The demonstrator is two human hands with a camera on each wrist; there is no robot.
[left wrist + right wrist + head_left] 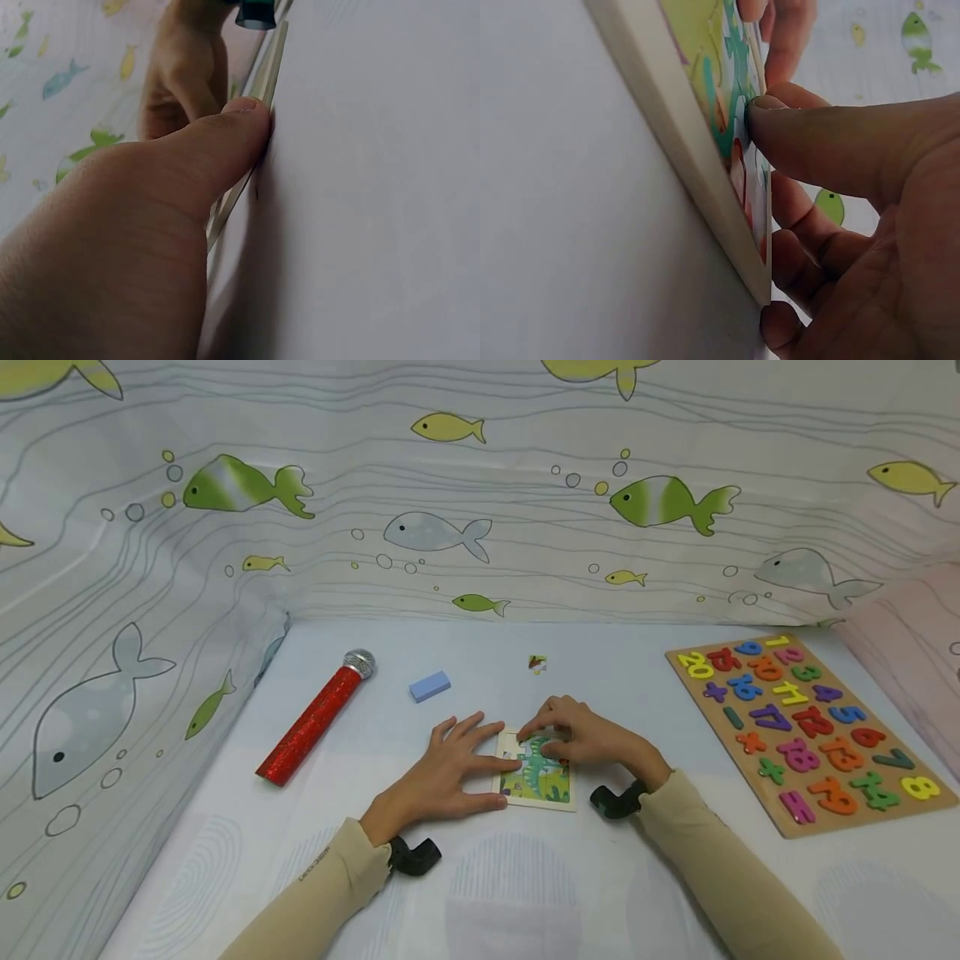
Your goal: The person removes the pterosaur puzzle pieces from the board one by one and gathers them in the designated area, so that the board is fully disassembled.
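A small wooden jigsaw puzzle (536,785) with a green dinosaur picture lies in a pale frame on the table. My left hand (450,772) is spread beside its left side, one fingertip over the picture and the thumb touching the frame's lower left edge. At the puzzle's top my right hand (592,732) bends its fingers and thumb around a puzzle piece (534,745), mostly covered by the fingers. The right wrist view shows the right thumb (817,139) against the picture surface. A loose puzzle piece (537,663) lies beyond the frame.
A red glittery toy microphone (315,718) lies at the left. Near it is a blue block (430,687). On the right lies a wooden number board (806,735) with colourful numerals. A fish-patterned cloth (525,552) rises behind and at the sides.
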